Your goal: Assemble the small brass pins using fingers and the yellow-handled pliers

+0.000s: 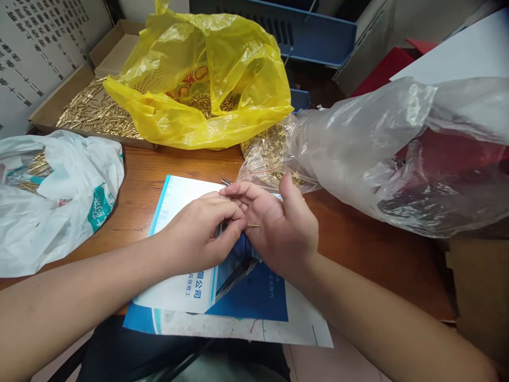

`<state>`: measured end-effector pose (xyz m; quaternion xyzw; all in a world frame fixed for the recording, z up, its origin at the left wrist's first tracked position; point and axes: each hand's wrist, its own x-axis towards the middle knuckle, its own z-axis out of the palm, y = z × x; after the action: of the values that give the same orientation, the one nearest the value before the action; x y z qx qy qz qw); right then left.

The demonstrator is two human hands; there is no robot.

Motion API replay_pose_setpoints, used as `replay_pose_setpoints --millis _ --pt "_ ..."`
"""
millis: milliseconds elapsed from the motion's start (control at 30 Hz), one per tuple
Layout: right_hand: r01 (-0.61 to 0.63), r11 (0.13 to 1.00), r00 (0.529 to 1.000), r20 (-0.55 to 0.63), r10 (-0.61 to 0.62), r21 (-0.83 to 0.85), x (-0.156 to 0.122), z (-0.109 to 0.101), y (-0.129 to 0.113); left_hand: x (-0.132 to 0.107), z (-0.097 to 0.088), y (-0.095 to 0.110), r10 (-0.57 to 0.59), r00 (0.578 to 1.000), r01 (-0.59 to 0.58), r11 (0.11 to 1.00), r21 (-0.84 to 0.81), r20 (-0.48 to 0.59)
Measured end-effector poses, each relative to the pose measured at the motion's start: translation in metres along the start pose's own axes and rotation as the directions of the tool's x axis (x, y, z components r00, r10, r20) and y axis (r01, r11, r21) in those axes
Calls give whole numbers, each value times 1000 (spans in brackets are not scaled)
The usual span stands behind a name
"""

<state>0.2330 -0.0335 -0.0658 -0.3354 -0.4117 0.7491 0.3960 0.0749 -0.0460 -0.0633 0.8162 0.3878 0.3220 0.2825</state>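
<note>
My left hand [202, 233] and my right hand [284, 228] meet over a blue and white printed sheet [178, 196] at the front of the wooden table [369, 249]. The left fingers are curled and pinched together. A thin brass pin [253, 226] lies across my right palm, with the right fingers curled round it and the thumb raised. A thin dark metal tip [225, 182] sticks out above the fingertips; which hand holds it I cannot tell. Just behind the hands lies a clear bag of brass pins [270, 151].
A yellow plastic bag [199, 79] with pins sits in a cardboard tray [55, 103] of loose brass pins at the back. A white plastic bag [51, 207] lies at left. A large crumpled clear bag [397, 154] fills the right. Blue metal shelving [314, 29] stands behind.
</note>
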Motion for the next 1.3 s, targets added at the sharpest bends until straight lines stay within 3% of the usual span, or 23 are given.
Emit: replay_pose_setpoints --millis 333,767,933,1300 --pt "21 999 1000 19 -21 -41 -1 2 2 -1 2 0 4 1000 -4 1000 3 0" --pt "32 993 995 -96 -21 116 0 11 10 1 1 3 -9 1000 9 1000 25 -2" --pt "56 995 985 -165 -42 82 1 13 9 1 2 5 -34 999 34 999 11 15" --pt "40 999 993 -111 -36 32 -1 10 11 1 3 2 81 995 -79 996 -37 51"
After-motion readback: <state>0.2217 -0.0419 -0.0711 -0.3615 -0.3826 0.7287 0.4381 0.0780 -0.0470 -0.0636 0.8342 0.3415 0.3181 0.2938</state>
